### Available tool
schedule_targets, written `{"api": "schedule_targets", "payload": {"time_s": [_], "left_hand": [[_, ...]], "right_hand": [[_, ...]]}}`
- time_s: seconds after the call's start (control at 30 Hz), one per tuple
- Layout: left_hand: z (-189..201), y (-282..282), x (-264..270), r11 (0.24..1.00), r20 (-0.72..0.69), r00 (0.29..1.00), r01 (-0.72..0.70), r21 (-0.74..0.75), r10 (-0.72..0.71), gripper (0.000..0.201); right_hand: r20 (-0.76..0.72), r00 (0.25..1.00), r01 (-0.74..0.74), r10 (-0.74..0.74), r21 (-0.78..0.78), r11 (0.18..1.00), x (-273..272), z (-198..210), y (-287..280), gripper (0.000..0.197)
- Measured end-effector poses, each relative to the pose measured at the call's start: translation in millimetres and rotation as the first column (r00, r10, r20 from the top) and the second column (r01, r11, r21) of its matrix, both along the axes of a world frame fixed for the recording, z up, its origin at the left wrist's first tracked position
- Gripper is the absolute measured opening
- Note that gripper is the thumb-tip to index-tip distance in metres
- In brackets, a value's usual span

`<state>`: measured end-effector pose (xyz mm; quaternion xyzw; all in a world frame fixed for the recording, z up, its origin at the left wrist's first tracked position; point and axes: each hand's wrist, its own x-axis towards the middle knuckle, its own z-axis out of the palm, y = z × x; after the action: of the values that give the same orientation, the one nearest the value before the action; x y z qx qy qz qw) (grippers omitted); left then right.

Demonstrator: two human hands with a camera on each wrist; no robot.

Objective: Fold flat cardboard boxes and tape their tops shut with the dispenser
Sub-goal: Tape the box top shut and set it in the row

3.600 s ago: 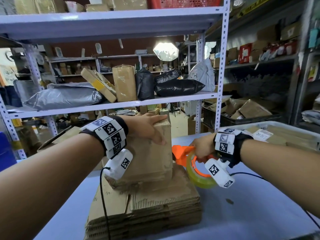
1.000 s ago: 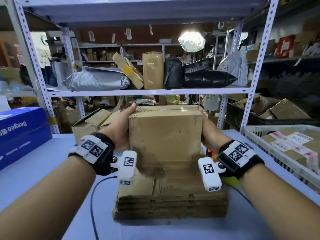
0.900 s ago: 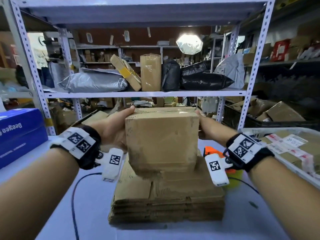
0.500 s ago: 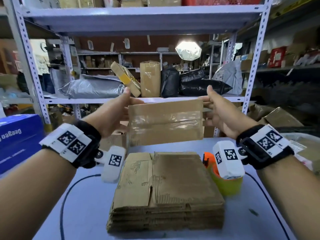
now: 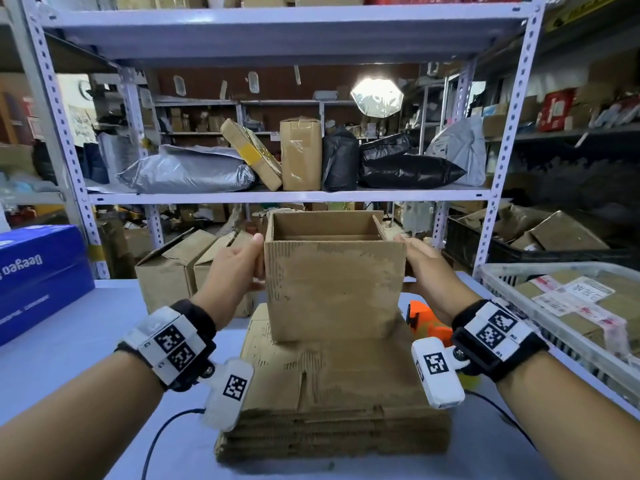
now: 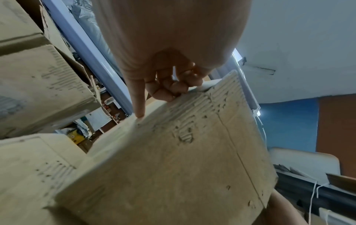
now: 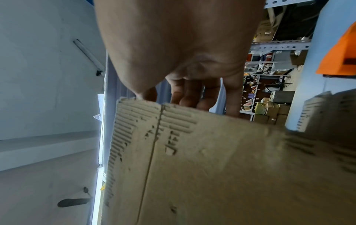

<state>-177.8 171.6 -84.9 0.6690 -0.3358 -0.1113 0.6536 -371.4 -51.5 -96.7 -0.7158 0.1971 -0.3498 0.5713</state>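
A brown cardboard box (image 5: pixel 332 285) stands upright on a stack of flat cardboard (image 5: pixel 329 386), its top open with the flaps out. My left hand (image 5: pixel 235 271) holds its left side, thumb at the near top corner. In the left wrist view the fingers (image 6: pixel 169 85) curl at the far edge of the box (image 6: pixel 173 159). My right hand (image 5: pixel 424 268) holds the right side; its fingers (image 7: pixel 192 94) reach behind the box (image 7: pixel 212 167). The orange tape dispenser (image 5: pixel 427 322) lies on the table behind my right wrist, partly hidden.
A blue carton (image 5: pixel 38 275) sits at the left. A white crate (image 5: pixel 502 275) of labelled parcels stands at the right. Closed cardboard boxes (image 5: pixel 173 268) stand behind the stack. A metal shelf rack (image 5: pixel 277 195) with parcels rises beyond the table. A cable (image 5: pixel 162 431) trails from my left wrist.
Both hands lifted the box off the stack, turned it so the taped bottom faced me, then brought it back down with its open top up.
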Motion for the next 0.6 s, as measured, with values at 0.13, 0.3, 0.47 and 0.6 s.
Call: {"api": "schedule_targets", "payload": {"time_s": [0.13, 0.3, 0.47, 0.6], "left_hand": [[6, 0, 5, 1.0, 0.035, 0.999, 0.007, 0.023, -0.008, 0.041], [15, 3, 8, 0.998, 0.114, 0.993, 0.035, 0.06, -0.041, 0.036], [18, 12, 7, 0.993, 0.185, 0.979, 0.071, 0.089, -0.086, 0.012], [17, 13, 3, 0.99, 0.213, 0.971, 0.091, 0.106, -0.112, 0.016]], "right_hand": [[-0.009, 0.999, 0.031, -0.032, -0.055, 0.998, 1, 3, -2, 0.034], [-0.03, 1.0, -0.008, 0.006, -0.098, 0.995, -7, 12, -2, 0.028], [-0.032, 0.999, -0.029, 0.026, -0.079, 0.996, -11, 10, -3, 0.024], [-0.046, 0.998, -0.057, 0.052, -0.104, 0.993, -4, 6, -6, 0.029]]}}
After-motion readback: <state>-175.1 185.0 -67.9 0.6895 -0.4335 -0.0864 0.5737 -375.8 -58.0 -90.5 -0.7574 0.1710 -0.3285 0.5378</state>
